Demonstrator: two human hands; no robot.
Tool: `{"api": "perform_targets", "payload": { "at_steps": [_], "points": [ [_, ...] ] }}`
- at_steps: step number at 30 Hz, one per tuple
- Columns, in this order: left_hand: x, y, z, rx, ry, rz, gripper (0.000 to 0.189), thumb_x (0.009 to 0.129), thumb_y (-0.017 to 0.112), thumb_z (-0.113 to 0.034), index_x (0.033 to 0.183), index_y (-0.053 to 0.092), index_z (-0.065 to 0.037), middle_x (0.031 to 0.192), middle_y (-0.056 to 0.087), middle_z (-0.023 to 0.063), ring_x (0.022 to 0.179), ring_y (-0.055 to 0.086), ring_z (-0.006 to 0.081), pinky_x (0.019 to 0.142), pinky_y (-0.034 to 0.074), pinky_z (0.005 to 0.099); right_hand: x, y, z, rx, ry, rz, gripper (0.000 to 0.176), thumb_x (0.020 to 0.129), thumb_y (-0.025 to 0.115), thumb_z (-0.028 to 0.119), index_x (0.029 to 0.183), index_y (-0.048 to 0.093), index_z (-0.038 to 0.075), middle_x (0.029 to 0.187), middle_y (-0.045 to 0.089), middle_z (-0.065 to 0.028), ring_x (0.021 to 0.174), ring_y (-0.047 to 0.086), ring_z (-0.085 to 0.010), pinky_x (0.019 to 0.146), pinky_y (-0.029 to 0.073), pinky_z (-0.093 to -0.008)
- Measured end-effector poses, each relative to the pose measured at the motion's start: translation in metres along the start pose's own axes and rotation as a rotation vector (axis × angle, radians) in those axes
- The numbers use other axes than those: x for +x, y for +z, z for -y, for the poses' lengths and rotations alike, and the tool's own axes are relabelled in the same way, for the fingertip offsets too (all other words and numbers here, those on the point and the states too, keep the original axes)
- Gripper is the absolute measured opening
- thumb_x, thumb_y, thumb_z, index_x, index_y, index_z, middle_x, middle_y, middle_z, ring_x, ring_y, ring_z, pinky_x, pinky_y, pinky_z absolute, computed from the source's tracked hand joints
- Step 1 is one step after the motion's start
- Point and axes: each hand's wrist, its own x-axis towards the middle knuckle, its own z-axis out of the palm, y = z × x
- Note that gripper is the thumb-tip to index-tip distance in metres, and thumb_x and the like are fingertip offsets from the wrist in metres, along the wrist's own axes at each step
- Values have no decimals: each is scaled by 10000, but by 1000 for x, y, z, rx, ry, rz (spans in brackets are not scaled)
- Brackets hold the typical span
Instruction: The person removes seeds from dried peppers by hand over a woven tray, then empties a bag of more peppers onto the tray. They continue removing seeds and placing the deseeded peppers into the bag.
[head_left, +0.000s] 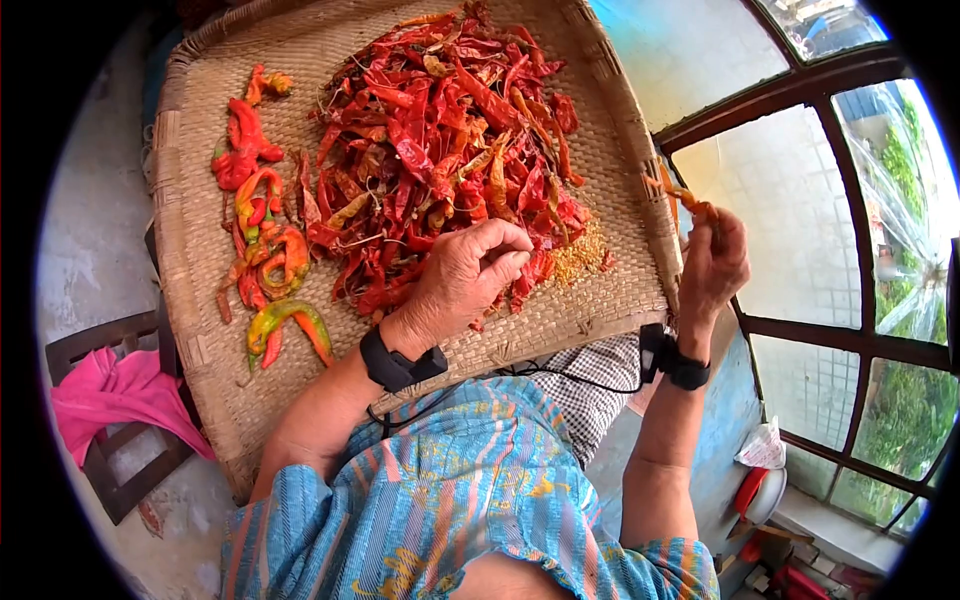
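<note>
Over the near edge of a heap of dried red chilies (430,130) is my left hand (465,275), thumb and index finger pinched together; whatever they hold, if anything, is hidden. My right hand (716,255) is raised past the right rim of the woven tray (600,305), its fingers closed on an orange-brown dried chili (683,192) that points up and left. Loose yellow seeds (578,258) lie on the weave between my hands. Along the tray's left side runs a row of fresher chilies, with a curled yellow-green chili (268,318) nearest me.
A window with dark frames (850,215) stands close to my right hand. At lower left, a pink cloth (120,400) hangs over a dark wooden chair (130,440). Black cables cross my lap between the wristbands. A red and white bowl-like object (762,492) is at lower right.
</note>
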Motion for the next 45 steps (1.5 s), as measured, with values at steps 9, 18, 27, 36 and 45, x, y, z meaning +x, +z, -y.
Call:
{"api": "perform_targets", "payload": {
  "at_steps": [9,18,27,36,45],
  "points": [
    [1,-1,-1,124,77,79,61,881,636,-31,937,618,-16,811,655,70,716,639,163,653,508,298,-11,27,36,-191,-249,401,361,838,704,145,1181,605,90,1047,623,-144,1001,590,-302,827,489,-419],
    [-1,-3,0,156,55,118,93,866,655,-32,957,636,-25,852,667,56,783,653,154,706,517,294,-46,64,67,0,-361,638,239,754,698,61,989,659,80,920,589,-97,904,595,-294,707,515,-397],
    [1,-2,-3,172,63,142,92,874,643,-38,964,631,-22,846,666,67,789,659,172,707,518,306,-36,55,55,153,-163,563,108,862,671,89,947,654,26,821,565,-135,805,583,-323,689,470,-406],
    [0,-2,1,163,37,149,91,876,642,-36,964,629,-17,843,671,66,778,656,149,703,517,302,-29,85,61,-16,-194,604,142,818,698,164,874,690,33,864,604,-146,883,591,-329,752,484,-421],
    [2,-3,3,162,17,166,88,876,641,-39,961,631,-18,848,678,61,786,661,148,712,522,299,-36,50,54,447,183,512,85,910,653,72,910,644,-13,726,623,-45,639,593,-100,585,477,-251]
  ]
}}
